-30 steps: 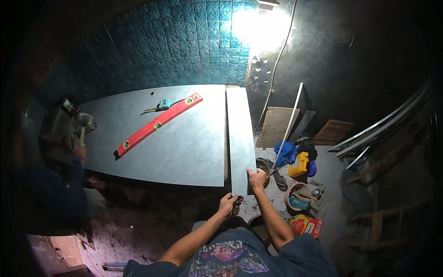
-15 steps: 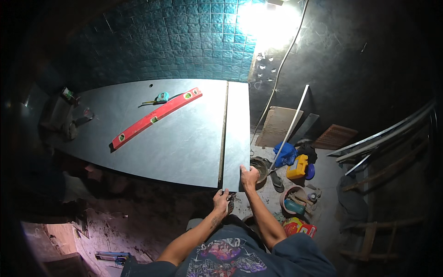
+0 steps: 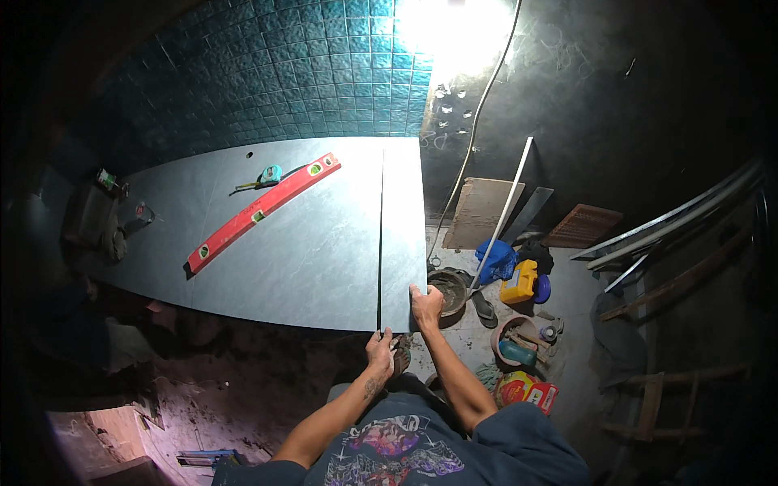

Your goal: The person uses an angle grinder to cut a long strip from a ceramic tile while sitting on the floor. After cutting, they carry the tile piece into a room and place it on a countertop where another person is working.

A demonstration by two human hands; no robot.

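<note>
My left hand (image 3: 379, 352) grips the near end of a narrow grey tile strip (image 3: 401, 211), fingertips at its lower edge by the seam. My right hand (image 3: 427, 306) is closed on the strip's right edge near the front. The strip lies beside a large grey slab (image 3: 316, 251), a thin dark gap showing along the front part of the seam. A red spirit level (image 3: 235, 229) lies diagonally on the slab, and a teal tape measure (image 3: 271, 175) lies behind it.
Teal tiled wall (image 3: 284, 81) behind. At right, leaning boards (image 3: 478, 211), a mortar bucket (image 3: 447, 296), yellow jug (image 3: 519, 283), tub of tools (image 3: 519, 344), red-yellow bag (image 3: 525, 394), metal lengths (image 3: 673, 223) and a hanging cable (image 3: 484, 95). Small items (image 3: 139, 215) sit at the slab's left end.
The strip, held in both my hands, has moved left against the slab, narrowing the gap between them. The co-worker's hand seen earlier at the slab's left end no longer shows.
</note>
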